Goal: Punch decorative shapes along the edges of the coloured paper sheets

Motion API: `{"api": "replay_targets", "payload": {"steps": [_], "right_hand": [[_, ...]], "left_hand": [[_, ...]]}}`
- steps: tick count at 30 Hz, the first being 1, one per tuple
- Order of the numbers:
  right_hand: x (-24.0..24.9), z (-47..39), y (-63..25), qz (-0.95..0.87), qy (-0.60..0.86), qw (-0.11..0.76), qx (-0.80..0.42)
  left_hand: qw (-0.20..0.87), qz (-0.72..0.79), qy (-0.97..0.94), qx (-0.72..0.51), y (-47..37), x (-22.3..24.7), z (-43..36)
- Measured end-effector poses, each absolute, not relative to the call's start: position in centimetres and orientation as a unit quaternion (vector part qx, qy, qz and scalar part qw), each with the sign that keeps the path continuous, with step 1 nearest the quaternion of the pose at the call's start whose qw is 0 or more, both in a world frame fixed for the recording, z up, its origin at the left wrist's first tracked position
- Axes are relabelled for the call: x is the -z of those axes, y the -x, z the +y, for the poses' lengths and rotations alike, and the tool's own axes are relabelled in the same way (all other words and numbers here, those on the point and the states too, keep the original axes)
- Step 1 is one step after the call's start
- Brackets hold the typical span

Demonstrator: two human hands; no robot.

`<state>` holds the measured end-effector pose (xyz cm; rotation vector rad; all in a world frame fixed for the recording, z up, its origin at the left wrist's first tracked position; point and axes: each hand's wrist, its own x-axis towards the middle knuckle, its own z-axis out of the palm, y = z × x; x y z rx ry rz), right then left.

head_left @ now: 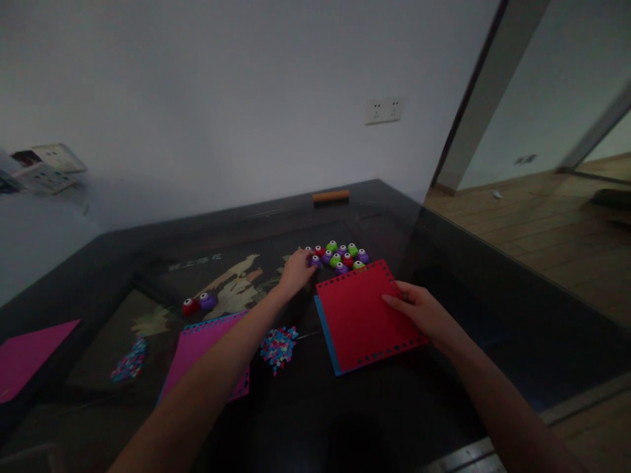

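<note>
My left hand (297, 270) reaches to the left edge of a cluster of small one-eyed pieces, its fingers closed around a purple piece (315, 261). Green pieces (336, 260), red pieces (347, 260) and other purple ones lie just to its right. My right hand (414, 309) grips the right edge of a red sheet (367, 315) with holes along two edges, thumb on top. A blue sheet (328, 338) shows beneath the red one, along its left side. The fingers under the sheet are hidden.
Small colourful bits (279, 347) form a pile between the sheets, with another pile (130, 360) farther left. Pink sheets (204, 345) lie partly behind my left forearm. A red piece (190, 306) stands nearby. An orange-brown bar (330, 196) rests near the wall.
</note>
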<state>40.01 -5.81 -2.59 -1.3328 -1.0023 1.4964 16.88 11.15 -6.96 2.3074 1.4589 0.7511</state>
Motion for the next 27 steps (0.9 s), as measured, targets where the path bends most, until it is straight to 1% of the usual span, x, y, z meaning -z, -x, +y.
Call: {"api": "replay_targets", "payload": {"steps": [6, 13, 19, 27], "right_hand": [[2.8, -5.7, -40.1, -0.399, 0.561, 0.441, -0.575], [3.5, -5.5, -40.2, -0.418, 0.577, 0.445, -0.542], [4.0, -5.2, -39.9, -0.413, 0.601, 0.451, -0.515], [4.5, -5.1, -39.4, -0.426, 0.624, 0.425, -0.498]], "left_hand": [[0.17, 0.496, -0.792, -0.312, -15.7, 5.8, 9.3], [0.199, 0.449, -0.804, -0.335, -13.4, 3.9, 2.4], [0.2, 0.392, -0.847, -0.297, -12.9, 3.7, -2.9], [0.151, 0.386, -0.883, -0.223, -13.6, 4.7, -4.7]]}}
